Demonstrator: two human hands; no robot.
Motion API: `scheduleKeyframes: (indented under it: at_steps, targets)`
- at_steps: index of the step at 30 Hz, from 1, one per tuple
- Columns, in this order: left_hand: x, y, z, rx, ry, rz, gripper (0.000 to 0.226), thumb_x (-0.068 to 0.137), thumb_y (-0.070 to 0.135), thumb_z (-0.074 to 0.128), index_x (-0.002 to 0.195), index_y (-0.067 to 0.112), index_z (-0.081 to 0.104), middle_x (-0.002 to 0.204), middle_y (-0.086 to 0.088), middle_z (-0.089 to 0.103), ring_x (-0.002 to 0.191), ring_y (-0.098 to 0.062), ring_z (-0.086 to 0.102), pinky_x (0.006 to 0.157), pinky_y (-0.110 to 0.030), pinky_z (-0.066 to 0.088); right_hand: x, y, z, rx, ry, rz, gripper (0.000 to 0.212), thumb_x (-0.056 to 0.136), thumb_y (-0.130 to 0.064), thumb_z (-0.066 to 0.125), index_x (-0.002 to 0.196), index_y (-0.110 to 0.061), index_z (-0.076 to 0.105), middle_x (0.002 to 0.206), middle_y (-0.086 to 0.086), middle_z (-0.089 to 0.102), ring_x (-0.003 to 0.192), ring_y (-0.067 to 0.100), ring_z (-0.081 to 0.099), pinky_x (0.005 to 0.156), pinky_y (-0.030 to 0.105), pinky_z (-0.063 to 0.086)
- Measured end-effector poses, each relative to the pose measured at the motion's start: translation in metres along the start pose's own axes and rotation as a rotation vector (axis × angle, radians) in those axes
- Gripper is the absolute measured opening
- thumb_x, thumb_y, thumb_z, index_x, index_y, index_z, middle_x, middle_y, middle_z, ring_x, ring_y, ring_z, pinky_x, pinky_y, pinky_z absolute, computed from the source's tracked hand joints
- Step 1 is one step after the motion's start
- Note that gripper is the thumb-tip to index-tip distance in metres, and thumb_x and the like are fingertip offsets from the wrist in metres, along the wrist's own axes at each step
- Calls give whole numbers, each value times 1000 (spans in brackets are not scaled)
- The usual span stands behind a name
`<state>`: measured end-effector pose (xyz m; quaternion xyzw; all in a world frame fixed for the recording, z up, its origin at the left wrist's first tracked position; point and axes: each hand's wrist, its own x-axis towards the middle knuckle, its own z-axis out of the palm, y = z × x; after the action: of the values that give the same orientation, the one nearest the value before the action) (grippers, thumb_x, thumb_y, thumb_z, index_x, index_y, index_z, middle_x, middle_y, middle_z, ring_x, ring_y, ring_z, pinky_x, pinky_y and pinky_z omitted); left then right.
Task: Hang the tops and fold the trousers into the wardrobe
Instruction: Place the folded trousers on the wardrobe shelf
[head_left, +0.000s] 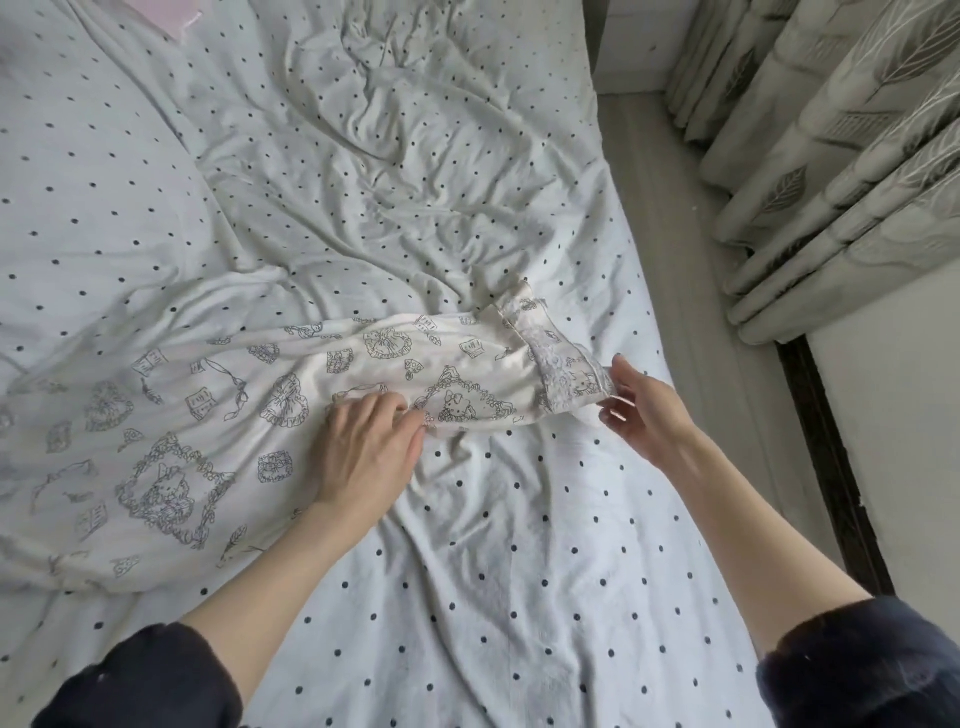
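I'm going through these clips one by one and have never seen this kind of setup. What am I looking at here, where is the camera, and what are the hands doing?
There is no machine here: a person wears one wide-angle camera on the head, looking down at their own arms in dark sleeves. Below is a bed with a polka-dot sheet. On it lies a cream printed garment, spread out, with one sleeve or leg stretched to the right; which it is I cannot tell. The left hand rests on that stretched part, fingers at its lower edge. The right hand pinches its cuff. Patterned curtains hang on the right, beside a strip of floor.
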<state>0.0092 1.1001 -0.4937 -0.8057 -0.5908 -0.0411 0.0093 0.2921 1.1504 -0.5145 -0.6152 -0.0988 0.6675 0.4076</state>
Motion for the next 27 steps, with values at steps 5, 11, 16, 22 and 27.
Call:
scheduleKeyframes:
  at_steps: [5,11,16,22,27]
  targets:
    - [24,23,6,-66,-137,82,57,78,43,69,126,15,57,118,-11,57,104,-30,56,85,-42,44,-3,4,16,244,-58,111,16,97,-8,44,89,-4,57,76,8,60,62,17,52,51,20,49]
    - [56,79,36,-50,-259,51,54,90,41,52,137,17,37,144,-9,33,128,-27,36,101,-45,34,2,15,23,94,-151,-39,16,95,-4,46,98,-6,61,80,7,63,58,13,56,54,20,51]
    - [74,78,31,-500,-66,-265,18,96,25,46,94,9,54,85,-12,64,76,-27,57,60,-32,33,1,34,2,-17,-32,-62,24,91,-7,58,115,-11,55,90,7,65,71,18,63,75,30,49]
    - [96,39,1,-1068,141,-829,16,96,23,44,87,11,50,68,0,47,70,-19,45,58,-27,33,2,43,2,-321,66,-246,29,86,-13,66,112,-18,54,91,1,61,53,6,61,52,14,44]
    - [103,33,-15,-1159,300,-784,25,97,21,45,72,24,44,67,5,42,65,-11,40,60,-25,33,3,42,6,-567,32,-335,39,83,-16,70,119,-18,55,81,-3,55,63,11,58,61,26,46]
